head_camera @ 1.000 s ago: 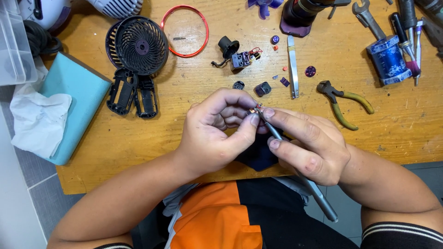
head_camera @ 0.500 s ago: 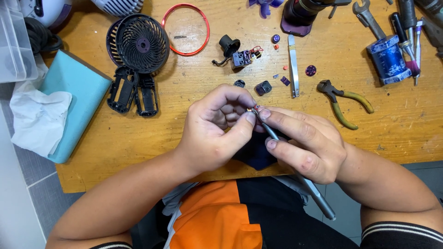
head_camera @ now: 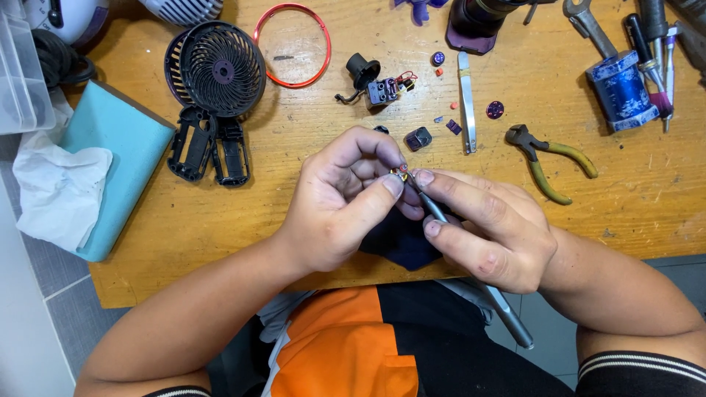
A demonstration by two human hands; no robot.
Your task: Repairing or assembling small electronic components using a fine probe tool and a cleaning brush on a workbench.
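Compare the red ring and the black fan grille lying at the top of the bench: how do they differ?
The red ring is a thin, open hoop showing bare wood inside; the black fan grille is filled with fine radial slats around a central hub. The ring is bright red, the grille black. The grille looks slightly larger. Both are round and lie flat on the wooden bench.

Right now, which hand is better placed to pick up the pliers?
Probably the right hand: the pliers lie just beyond it, though it grips a slim tool. The left hand pinches the small part.

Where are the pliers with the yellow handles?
In the head view, the pliers lie on the wooden table, on the right, just beyond the right hand.
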